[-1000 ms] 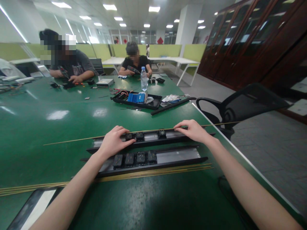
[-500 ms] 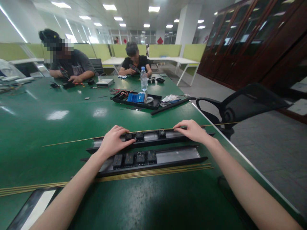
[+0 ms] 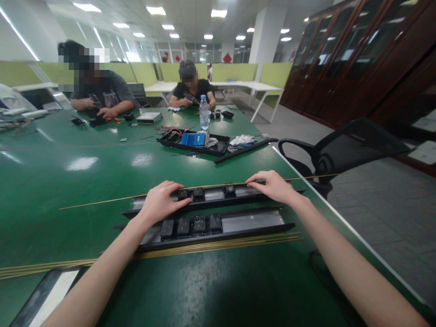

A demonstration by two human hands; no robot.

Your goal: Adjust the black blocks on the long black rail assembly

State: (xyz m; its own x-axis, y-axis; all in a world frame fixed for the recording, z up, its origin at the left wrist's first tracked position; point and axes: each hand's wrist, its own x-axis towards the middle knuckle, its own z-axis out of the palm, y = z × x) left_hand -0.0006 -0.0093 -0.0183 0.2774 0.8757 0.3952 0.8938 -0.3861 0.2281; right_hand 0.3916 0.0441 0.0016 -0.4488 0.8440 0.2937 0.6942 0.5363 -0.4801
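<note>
A long thin brass rod (image 3: 214,185) lies along the far edge of a black channel (image 3: 218,202) with several black socket-like blocks (image 3: 198,195) inside. My left hand (image 3: 161,202) grips across the channel's left part, fingertips at the rod and thumb on the near side. My right hand (image 3: 272,186) pinches the rod between thumb and fingers above the channel's right part. Nearer me, a second black channel (image 3: 254,220) holds several similar blocks (image 3: 184,226) in a row at its left. Several more brass rods (image 3: 218,245) lie along its near side.
A flat dark object with a pale strip (image 3: 54,295) lies near left. Farther off are a black tray (image 3: 221,143) with a blue finned part, a water bottle (image 3: 204,112), gloves (image 3: 242,141) and a black strip (image 3: 245,151). Two people work across the green table; an office chair (image 3: 340,150) stands right.
My left hand has dipped very slightly, and the rod's left end has shifted a little left and down. My right hand looks unchanged.
</note>
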